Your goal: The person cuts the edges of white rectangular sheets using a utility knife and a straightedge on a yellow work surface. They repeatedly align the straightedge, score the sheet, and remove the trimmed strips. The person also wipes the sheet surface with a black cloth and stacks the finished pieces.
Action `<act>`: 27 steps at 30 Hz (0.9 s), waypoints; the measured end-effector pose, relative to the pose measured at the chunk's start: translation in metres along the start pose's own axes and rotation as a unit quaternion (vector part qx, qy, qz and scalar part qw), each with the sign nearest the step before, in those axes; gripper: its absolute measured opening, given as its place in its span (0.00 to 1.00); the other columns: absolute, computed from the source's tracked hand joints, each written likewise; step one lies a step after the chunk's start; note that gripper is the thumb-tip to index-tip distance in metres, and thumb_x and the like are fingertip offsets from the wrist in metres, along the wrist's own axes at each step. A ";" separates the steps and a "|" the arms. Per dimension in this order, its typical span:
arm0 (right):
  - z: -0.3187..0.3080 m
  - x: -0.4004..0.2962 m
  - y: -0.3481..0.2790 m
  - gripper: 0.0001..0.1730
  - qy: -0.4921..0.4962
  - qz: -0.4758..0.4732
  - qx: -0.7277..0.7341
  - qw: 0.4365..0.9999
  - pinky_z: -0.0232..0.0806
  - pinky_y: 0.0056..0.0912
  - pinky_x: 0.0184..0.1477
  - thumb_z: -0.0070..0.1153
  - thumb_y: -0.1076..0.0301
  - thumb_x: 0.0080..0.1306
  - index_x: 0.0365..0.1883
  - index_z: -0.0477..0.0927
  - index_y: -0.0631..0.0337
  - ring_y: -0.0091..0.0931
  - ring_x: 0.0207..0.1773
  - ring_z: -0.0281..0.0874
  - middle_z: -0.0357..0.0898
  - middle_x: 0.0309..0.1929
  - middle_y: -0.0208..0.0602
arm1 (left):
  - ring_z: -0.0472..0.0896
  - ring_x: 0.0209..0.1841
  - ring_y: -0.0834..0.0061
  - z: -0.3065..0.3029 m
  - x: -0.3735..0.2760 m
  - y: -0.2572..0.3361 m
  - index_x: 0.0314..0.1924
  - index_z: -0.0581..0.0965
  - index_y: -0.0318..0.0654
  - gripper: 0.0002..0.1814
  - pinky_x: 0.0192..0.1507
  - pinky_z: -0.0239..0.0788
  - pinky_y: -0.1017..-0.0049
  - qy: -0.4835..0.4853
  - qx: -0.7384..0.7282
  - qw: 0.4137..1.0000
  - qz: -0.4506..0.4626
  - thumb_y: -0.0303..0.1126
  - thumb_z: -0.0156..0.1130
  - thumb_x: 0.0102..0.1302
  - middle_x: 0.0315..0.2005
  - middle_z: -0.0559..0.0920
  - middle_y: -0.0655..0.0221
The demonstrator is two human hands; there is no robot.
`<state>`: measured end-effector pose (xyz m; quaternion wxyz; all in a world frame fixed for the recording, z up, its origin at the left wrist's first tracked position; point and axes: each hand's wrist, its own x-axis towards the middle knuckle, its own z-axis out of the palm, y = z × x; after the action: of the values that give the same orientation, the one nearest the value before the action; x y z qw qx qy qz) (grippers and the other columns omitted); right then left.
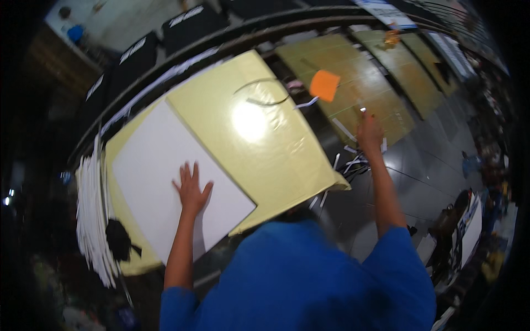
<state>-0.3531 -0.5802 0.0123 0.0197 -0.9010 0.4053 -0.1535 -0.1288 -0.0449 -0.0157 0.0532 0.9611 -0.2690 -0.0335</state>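
Note:
My left hand [192, 194] lies flat with fingers spread on a large white rectangular sheet or board [165, 140]. That white piece rests on a yellow, glossy covering [265, 165] over the work table. Out to the right, my right hand [370, 134] is blurred, reaching over a yellowish panel [352, 78] marked with thin lines. A small bright spot [363, 109] shows at its fingertips; whether it is something held cannot be made out. Between the hands, a thin dark loop, perhaps a cord or strap [271, 103], lies on the yellow covering.
White strips [89, 219] hang in a bundle at the table's left end, beside a black item [119, 240]. An orange square [325, 85] lies on the panel. Cut scraps [354, 163] gather by the table's right corner. Folded black garments [194, 27] line the far side.

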 end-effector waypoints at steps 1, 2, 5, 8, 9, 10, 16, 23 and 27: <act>-0.003 -0.013 -0.017 0.30 0.008 -0.059 0.044 0.997 0.64 0.54 0.59 0.60 0.59 0.65 0.63 0.70 0.61 0.52 0.58 0.71 0.74 0.52 0.58 | 0.44 0.78 0.51 -0.001 0.001 0.003 0.77 0.52 0.50 0.46 0.69 0.30 0.32 0.004 0.012 1.000 0.008 0.58 0.57 0.66 0.77 0.48 0.55; -0.008 -0.029 -0.036 0.32 0.020 -0.115 0.087 0.989 0.62 0.54 0.62 0.61 0.58 0.65 0.63 0.70 0.64 0.53 0.61 0.69 0.72 0.56 0.59 | 0.45 0.78 0.51 -0.001 0.002 0.004 0.77 0.52 0.50 0.46 0.69 0.30 0.32 0.005 0.012 1.000 0.007 0.58 0.57 0.66 0.77 0.48 0.55; -0.005 -0.102 -0.105 0.42 -0.074 -0.223 0.167 0.958 0.49 0.54 0.72 0.63 0.52 0.63 0.69 0.64 0.68 0.55 0.72 0.56 0.58 0.70 0.66 | 0.45 0.78 0.51 -0.003 0.004 0.009 0.77 0.53 0.50 0.46 0.69 0.30 0.32 0.007 0.010 1.000 0.011 0.59 0.57 0.66 0.77 0.49 0.55; -0.010 -0.158 -0.181 0.50 -0.228 -0.260 0.165 0.924 0.41 0.60 0.74 0.61 0.45 0.63 0.74 0.56 0.66 0.57 0.78 0.41 0.46 0.74 0.70 | 0.45 0.79 0.54 0.000 0.005 0.010 0.76 0.56 0.50 0.45 0.69 0.31 0.32 0.020 0.009 1.000 0.014 0.61 0.57 0.65 0.77 0.51 0.56; -0.008 -0.167 -0.198 0.51 -0.257 -0.271 0.159 0.914 0.39 0.62 0.75 0.59 0.43 0.64 0.75 0.54 0.65 0.58 0.79 0.38 0.43 0.75 0.72 | 0.45 0.79 0.54 0.000 0.004 0.010 0.76 0.56 0.51 0.45 0.69 0.30 0.32 0.020 0.010 1.000 0.010 0.61 0.57 0.65 0.77 0.51 0.56; -0.005 -0.173 -0.212 0.51 -0.264 -0.275 0.159 0.911 0.38 0.63 0.74 0.59 0.43 0.64 0.75 0.53 0.65 0.58 0.79 0.37 0.43 0.75 0.72 | 0.45 0.79 0.54 0.000 0.004 0.009 0.76 0.56 0.51 0.45 0.69 0.30 0.32 0.020 0.011 1.000 0.009 0.61 0.57 0.65 0.77 0.51 0.56; 0.014 -0.199 -0.238 0.48 -0.216 -0.288 0.122 0.925 0.36 0.69 0.73 0.57 0.48 0.65 0.75 0.53 0.64 0.57 0.80 0.35 0.41 0.75 0.72 | 0.42 0.79 0.55 -0.005 0.003 0.011 0.77 0.54 0.48 0.46 0.70 0.29 0.32 -0.003 0.002 1.000 0.001 0.60 0.56 0.65 0.77 0.49 0.55; 0.003 -0.186 -0.246 0.25 -0.181 -0.229 0.178 0.940 0.53 0.57 0.69 0.60 0.66 0.61 0.58 0.75 0.62 0.49 0.71 0.60 0.64 0.67 0.60 | 0.44 0.79 0.53 0.001 0.004 0.004 0.76 0.56 0.49 0.46 0.68 0.30 0.29 0.015 0.000 1.000 0.016 0.65 0.53 0.65 0.77 0.50 0.54; -0.015 -0.163 -0.252 0.10 -0.199 -0.215 0.276 0.915 0.71 0.42 0.50 0.55 0.68 0.63 0.36 0.83 0.64 0.41 0.45 0.82 0.84 0.41 0.46 | 0.44 0.78 0.53 0.001 0.004 0.003 0.76 0.56 0.49 0.46 0.67 0.31 0.28 0.017 0.001 1.000 0.016 0.65 0.52 0.65 0.76 0.51 0.55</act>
<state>-0.2767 -0.2894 0.0245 0.3139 -0.9372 0.1306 -0.0775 -0.1272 -0.0499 -0.0162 0.0578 0.9570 -0.2838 -0.0160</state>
